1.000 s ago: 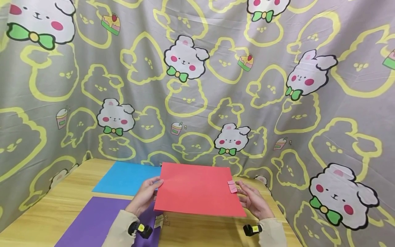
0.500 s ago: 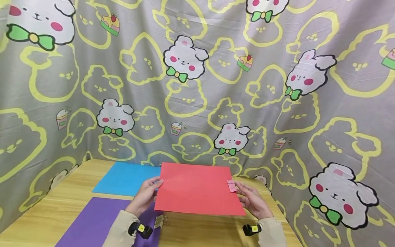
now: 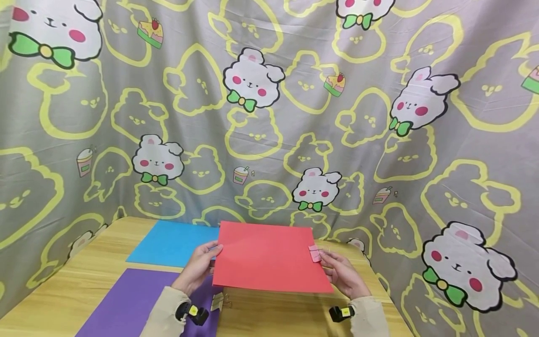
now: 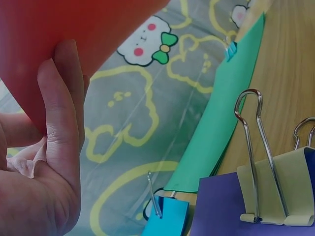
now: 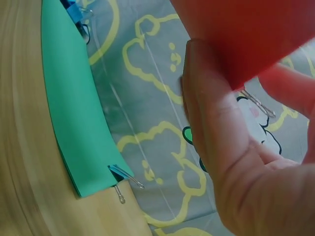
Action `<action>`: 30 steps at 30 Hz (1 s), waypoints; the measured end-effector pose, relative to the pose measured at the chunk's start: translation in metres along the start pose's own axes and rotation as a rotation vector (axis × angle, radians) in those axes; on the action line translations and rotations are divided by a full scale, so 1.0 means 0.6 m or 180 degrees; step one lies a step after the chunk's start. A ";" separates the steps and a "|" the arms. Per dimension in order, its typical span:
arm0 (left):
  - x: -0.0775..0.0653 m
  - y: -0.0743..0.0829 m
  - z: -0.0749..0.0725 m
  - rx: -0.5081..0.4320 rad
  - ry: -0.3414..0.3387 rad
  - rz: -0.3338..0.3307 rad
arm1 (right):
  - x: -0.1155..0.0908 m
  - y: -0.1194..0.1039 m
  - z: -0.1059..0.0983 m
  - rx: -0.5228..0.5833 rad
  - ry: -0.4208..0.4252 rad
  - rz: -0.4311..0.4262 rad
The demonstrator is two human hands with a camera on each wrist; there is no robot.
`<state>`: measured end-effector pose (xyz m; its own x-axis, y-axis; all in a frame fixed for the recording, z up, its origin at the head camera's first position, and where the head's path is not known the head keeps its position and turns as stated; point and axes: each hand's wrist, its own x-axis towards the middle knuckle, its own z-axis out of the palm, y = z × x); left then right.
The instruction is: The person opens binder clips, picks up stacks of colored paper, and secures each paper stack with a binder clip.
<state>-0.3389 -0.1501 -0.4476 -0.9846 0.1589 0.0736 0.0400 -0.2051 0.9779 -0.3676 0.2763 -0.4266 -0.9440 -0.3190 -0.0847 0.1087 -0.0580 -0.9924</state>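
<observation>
A red sheet of paper (image 3: 269, 257), possibly a stack, is held up over the table between both hands. My left hand (image 3: 198, 267) pinches its left edge, thumb on top and fingers beneath. At the right edge my right hand (image 3: 343, 274) grips the paper, with fingers under it and the thumb beside a pink binder clip (image 3: 315, 253). That clip is fastened on the right edge; a wire handle (image 5: 258, 102) shows in the right wrist view between thumb and fingers. In the left wrist view, the fingers (image 4: 61, 98) lie along the paper's underside.
Blue paper (image 3: 172, 243) and purple paper (image 3: 126, 299) lie on the wooden table (image 3: 50, 299) at left. A beige binder clip (image 3: 216, 302) holds the purple paper's edge. Behind the red paper is clipped green paper (image 5: 74, 98). A patterned curtain (image 3: 269, 140) encloses the table.
The right hand and the pink clip have shifted slightly left, and the paper's right side has come with them. The left hand stays nearly still.
</observation>
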 end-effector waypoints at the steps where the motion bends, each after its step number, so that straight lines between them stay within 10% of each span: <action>1: 0.001 0.000 0.000 0.0014 0.0001 -0.0003 | 0.002 0.002 0.001 0.0021 -0.0002 -0.0002; 30: -0.004 -0.002 0.012 0.0147 -0.0194 -0.0084 | -0.003 0.006 0.016 0.0336 -0.0118 -0.0103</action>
<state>-0.3355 -0.1433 -0.4475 -0.9732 0.2224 0.0580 0.0233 -0.1556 0.9875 -0.3627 0.2678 -0.4295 -0.9356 -0.3500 -0.0474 0.1123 -0.1676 -0.9795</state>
